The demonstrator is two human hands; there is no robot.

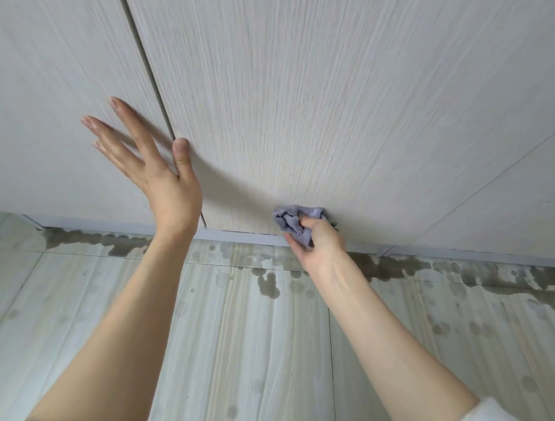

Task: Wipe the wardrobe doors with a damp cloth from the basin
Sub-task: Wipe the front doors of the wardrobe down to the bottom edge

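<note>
- The wardrobe doors [329, 98] fill the upper view, pale with a fine wood grain. A dark seam between two of them runs down at the left and a fainter seam crosses at the right. You are looking steeply down the middle door, which suggests you are crouched or bent low to reach its foot.
- The floor [243, 353] is pale plank-patterned tile, and dark wet patches [269, 284] trail along it just below the wardrobe. They likely come from drips off the cloth, so mind your footing.
- The grey plinth [239, 235] runs under the doors, between them and the wet floor.
- Your left hand [148, 158] is spread flat and empty, with its fingers [122, 121] on the left door and the thumb across the seam onto the middle door. This placing probably steadies you and keeps the doors from swinging under the pressure of wiping.
- Your right hand [318, 243] is closed around the cloth [295, 220], which is bunched into a wad so it gives a firm pad to press with.
- The cloth is lilac-grey and is pressed against the bottom edge of the middle door, just above the plinth. The wipe seems to be at its lowest reach on this door.
- The basin is not in view.
</note>
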